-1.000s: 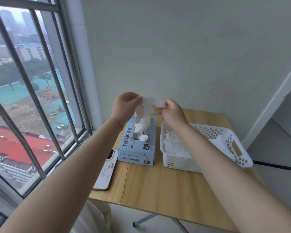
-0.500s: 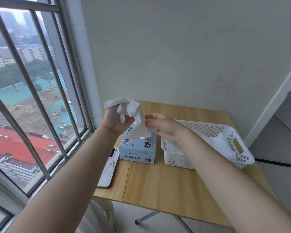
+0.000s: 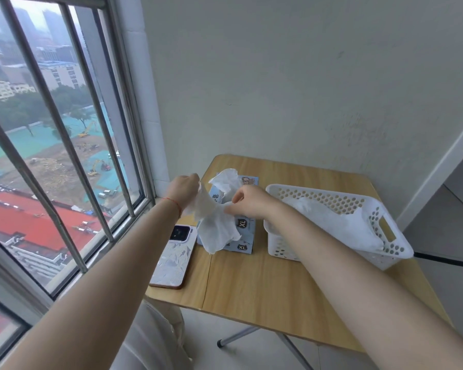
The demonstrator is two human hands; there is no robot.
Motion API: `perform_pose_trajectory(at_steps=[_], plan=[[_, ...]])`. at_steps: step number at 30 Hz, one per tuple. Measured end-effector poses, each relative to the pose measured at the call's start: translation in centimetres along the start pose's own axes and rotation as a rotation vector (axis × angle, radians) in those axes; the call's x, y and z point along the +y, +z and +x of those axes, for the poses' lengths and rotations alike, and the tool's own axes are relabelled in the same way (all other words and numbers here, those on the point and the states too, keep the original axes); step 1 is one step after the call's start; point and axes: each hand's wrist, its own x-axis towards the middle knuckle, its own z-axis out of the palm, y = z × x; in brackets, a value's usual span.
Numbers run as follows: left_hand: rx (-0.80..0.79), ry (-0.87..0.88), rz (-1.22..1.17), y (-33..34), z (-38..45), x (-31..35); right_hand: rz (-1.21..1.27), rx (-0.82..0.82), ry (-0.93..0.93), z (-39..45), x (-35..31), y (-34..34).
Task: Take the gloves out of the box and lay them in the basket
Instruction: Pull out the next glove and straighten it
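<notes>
Looking from the left of the frame, I see a barred window (image 3: 59,145), then a phone (image 3: 173,256) lying face down on the left edge of a small wooden table (image 3: 254,284). My left hand (image 3: 183,189), at centre left, pinches the upper edge of a white glove (image 3: 215,228); my right hand (image 3: 247,202), just beside it, pinches the same glove's other side. The glove hangs crumpled between them, long axis roughly vertical, loose end pointing down in front of the blue glove box (image 3: 242,231). Another glove (image 3: 225,180) pokes up from the box's opening. To the right, a white perforated basket (image 3: 385,252) already holds a pile of white gloves (image 3: 340,222). I judge the task partly done: this glove must cross right into the basket, and more remain in the box.
</notes>
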Motion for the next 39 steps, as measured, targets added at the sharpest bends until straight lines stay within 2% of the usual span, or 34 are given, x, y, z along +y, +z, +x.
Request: perform_pose_trajectory(at_steps=[2, 5, 7, 9, 11, 13, 17, 19, 22, 24, 26, 28, 30, 34, 39], plan=[[0.014, 0.025, 0.027, -0.1, 0.0, -0.2, -0.161, 0.005, -0.006, -0.1, -0.5, 0.7], [0.043, 0.216, 0.143, 0.3, 0.2, -1.0, -0.267, 0.044, -0.028, -0.3, -0.7, 1.0], [-0.02, 0.336, 0.174, 0.6, 0.4, -1.5, -0.294, 0.062, -0.021, -0.1, -0.5, 1.2], [-0.162, 0.405, 0.273, 1.2, 0.6, -2.1, -0.312, 0.065, 0.003, 0.2, -0.4, 1.3], [-0.253, 0.402, 0.406, 1.7, 0.4, -2.3, -0.327, 0.053, 0.024, 0.4, -0.4, 1.5], [-0.207, 0.377, 0.46, 2.2, 0.2, -2.3, -0.331, 0.027, 0.026, 0.1, -0.5, 1.4], [-0.091, 0.362, 0.353, 2.5, -0.4, -2.0, -0.338, -0.1, 0.025, -0.3, -0.4, 0.8], [-0.055, 0.335, 0.238, 2.3, -0.4, -1.8, -0.237, -0.12, 0.017, -0.4, -0.3, 0.1], [-0.005, 0.275, 0.017, 1.3, -0.6, -0.7, 0.074, 0.062, -0.025, -0.8, -0.5, -1.8], [-0.162, 0.2, -0.188, 0.2, -0.9, 0.3, 0.294, 0.229, -0.032, -0.9, -0.6, -3.2], [-0.325, 0.196, -0.231, -0.9, -1.4, 1.2, 0.452, 0.316, -0.064, -1.1, -1.0, -4.4], [-0.255, 0.298, -0.161, -1.5, -1.5, 2.2, 0.565, 0.289, -0.127, -1.4, -1.4, -5.4], [-0.197, 0.386, -0.239, -2.0, -1.9, 3.7, 0.579, 0.222, -0.195, -1.9, -1.9, -6.1], [-0.373, 0.437, -0.41, -2.1, -3.0, 6.1, 0.57, 0.139, -0.275, -3.6, -3.1, -7.5], [-0.261, 0.471, -0.336, -2.5, -4.0, 8.3, 0.637, 0.222, -0.254, -5.3, -3.2, -9.8]])
